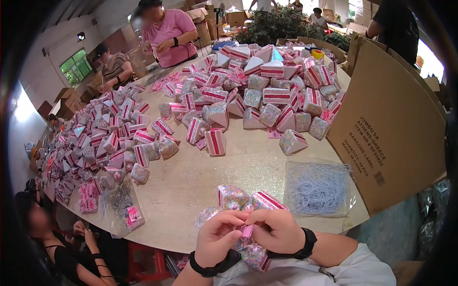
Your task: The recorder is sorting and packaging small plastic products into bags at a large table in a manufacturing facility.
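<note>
Near the table's front edge, my left hand [214, 240] and my right hand [280, 232] meet with their fingertips pinched together. Between them is a small pink tag [246, 232]. Just below the fingers hangs a cake-slice ornament [255, 258] with a sparkly, multicoloured sprinkle surface, partly covered by my hands. Whether a string runs through the tag is too small to tell. Right beyond my knuckles lie more cake-slice ornaments, one sprinkled [232, 196] and one with pink and white layers [267, 200].
Cut white strings [318, 189] lie on a clear plastic sheet at the right. Large heaps of cake-slice ornaments [277, 96] cover the table's far and left parts. A cardboard box [391, 124] stands at the right edge. A plastic bag [125, 209] lies left; other people work around the table.
</note>
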`<state>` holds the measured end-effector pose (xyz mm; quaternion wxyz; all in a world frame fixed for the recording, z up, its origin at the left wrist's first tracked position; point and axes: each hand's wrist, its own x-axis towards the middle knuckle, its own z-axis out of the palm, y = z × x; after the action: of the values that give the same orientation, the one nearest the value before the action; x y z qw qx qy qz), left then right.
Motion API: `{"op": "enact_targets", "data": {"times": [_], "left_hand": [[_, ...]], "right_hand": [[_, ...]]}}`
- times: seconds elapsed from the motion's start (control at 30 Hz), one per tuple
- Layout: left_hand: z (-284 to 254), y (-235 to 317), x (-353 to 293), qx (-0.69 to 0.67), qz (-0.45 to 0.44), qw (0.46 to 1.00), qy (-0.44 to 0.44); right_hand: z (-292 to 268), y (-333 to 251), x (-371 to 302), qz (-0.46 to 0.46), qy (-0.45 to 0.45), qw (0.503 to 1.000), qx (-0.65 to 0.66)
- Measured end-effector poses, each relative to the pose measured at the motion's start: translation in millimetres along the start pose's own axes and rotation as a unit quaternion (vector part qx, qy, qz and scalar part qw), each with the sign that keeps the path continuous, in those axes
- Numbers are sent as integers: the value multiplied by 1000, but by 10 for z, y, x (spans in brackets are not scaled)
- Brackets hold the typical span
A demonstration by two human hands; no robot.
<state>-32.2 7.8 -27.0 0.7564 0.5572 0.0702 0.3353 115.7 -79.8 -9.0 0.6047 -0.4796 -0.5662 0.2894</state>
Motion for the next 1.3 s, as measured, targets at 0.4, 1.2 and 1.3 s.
{"op": "enact_targets", "data": {"times": [0.4,1.2,1.3], "left_hand": [[33,-4,15,69,-22,997,32],[139,364,-152,212,42,971,101],[132,295,-166,321,6,946,44]], "right_hand": [[-10,64,-26,-8,-17,998,-54],[-33,-59,244,230,-218,899,302],[-150,-69,202,251,-232,885,315]]}}
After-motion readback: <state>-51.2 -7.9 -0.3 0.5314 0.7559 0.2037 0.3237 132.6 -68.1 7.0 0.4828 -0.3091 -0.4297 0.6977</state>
